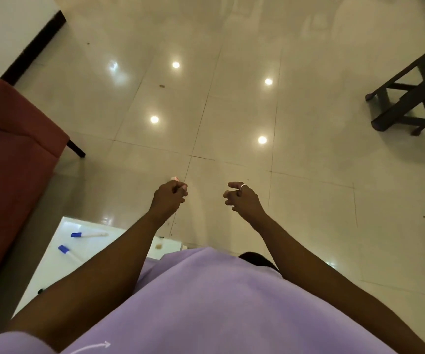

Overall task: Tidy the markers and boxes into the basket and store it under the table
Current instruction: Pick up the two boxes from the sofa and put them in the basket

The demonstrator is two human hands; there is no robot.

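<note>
Two white markers with blue caps (pixel 88 235) (pixel 67 251) lie on a white table (pixel 50 274) at the lower left, partly behind my left forearm. My left hand (pixel 168 199) is held out over the floor with its fingers curled. A small pale pink bit (pixel 175 178) shows just past its knuckles, and what that bit is cannot be made out. My right hand (pixel 242 198), wearing a ring, hovers beside it with fingers loosely curled and nothing in it. No basket or boxes are in view.
A red upholstered seat (pixel 9 162) stands at the left beside the table. A dark stool (pixel 410 98) stands at the far right. Glossy pale floor tiles (pixel 232 111) spread ahead. A wall with a dark skirting (pixel 35 44) is at the upper left.
</note>
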